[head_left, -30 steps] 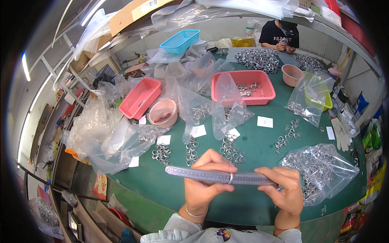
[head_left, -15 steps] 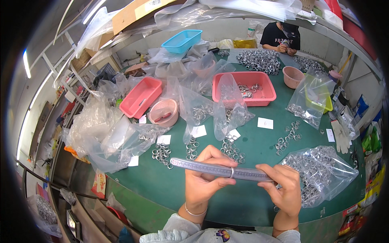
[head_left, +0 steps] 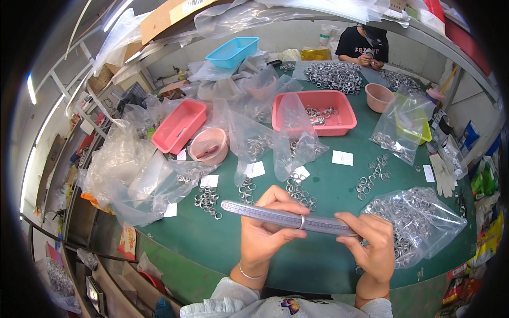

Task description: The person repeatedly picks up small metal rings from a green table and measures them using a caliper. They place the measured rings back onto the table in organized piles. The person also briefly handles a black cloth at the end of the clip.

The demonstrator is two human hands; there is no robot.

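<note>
A grey ring mandrel (head_left: 265, 214) with graduation marks lies nearly level in front of me above the table. One silver ring (head_left: 303, 222) encircles it past the middle. My left hand (head_left: 268, 233) is closed, thumb and fingers pinching that ring from below and above. At the mandrel's right end, my right hand (head_left: 371, 241) grips it between thumb and fingers. Beyond my left hand, loose silver rings (head_left: 301, 191) lie in small groups. Beside my right hand rests a clear plastic bag (head_left: 424, 225) full of rings.
Pink trays (head_left: 339, 129), a round pink basket (head_left: 222, 153) and white paper cards (head_left: 342, 158) stand or lie on the green table (head_left: 212, 249). Plastic bags (head_left: 124, 164) crowd the left. Another person (head_left: 363, 47) sits at the far side beside a ring heap (head_left: 334, 77).
The whole view has shifted slightly, with the table things a little to the left. Both hands keep their hold, and the ring stays at about the same place on the mandrel.
</note>
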